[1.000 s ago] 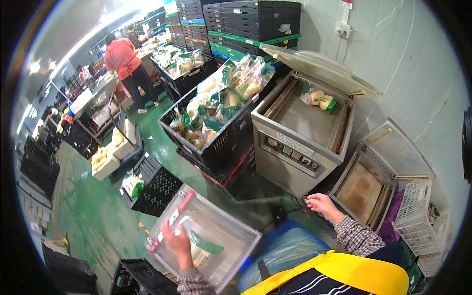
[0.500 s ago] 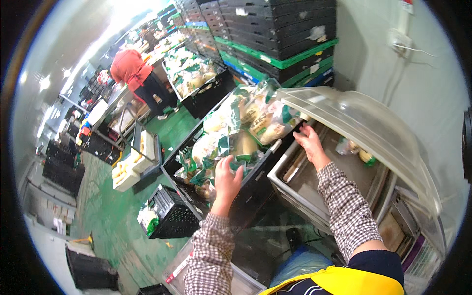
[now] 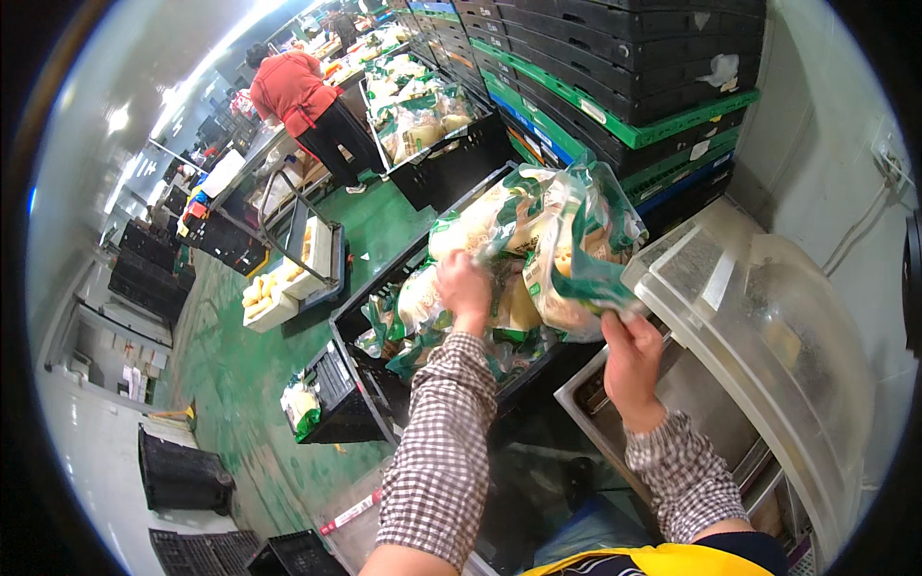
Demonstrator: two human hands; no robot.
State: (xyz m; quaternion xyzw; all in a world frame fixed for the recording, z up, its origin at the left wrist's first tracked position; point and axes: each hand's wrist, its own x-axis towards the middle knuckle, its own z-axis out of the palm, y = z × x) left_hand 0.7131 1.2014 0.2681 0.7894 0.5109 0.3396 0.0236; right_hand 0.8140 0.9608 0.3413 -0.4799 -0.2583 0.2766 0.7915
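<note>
A black crate (image 3: 336,331) in front of me is heaped with clear plastic bags printed green, holding pale, thick vegetable pieces. My right hand (image 3: 634,363) pinches the green edge of one bag (image 3: 562,259) at the crate's right end. That bag rests on the heap, its held edge drawn toward the machine. Over the middle of the heap is my left hand (image 3: 465,290), fingers curled and blurred against the bags; whether they grip one I cannot tell. Just right of the crate stands a metal-topped machine (image 3: 691,408) with a clear domed lid (image 3: 768,317), raised.
Stacked black and green crates (image 3: 615,77) rise behind, beside the wall. Another bag-filled crate (image 3: 451,154) stands farther off, near a person in red (image 3: 293,91). On the left are a trolley with a white box of pale pieces (image 3: 274,309) and a small black crate (image 3: 336,394).
My right hand has gone from open above the machine to pinching a bag's edge. My left hand has moved farther over the heap. The view has shifted, and the bag now stands up more.
</note>
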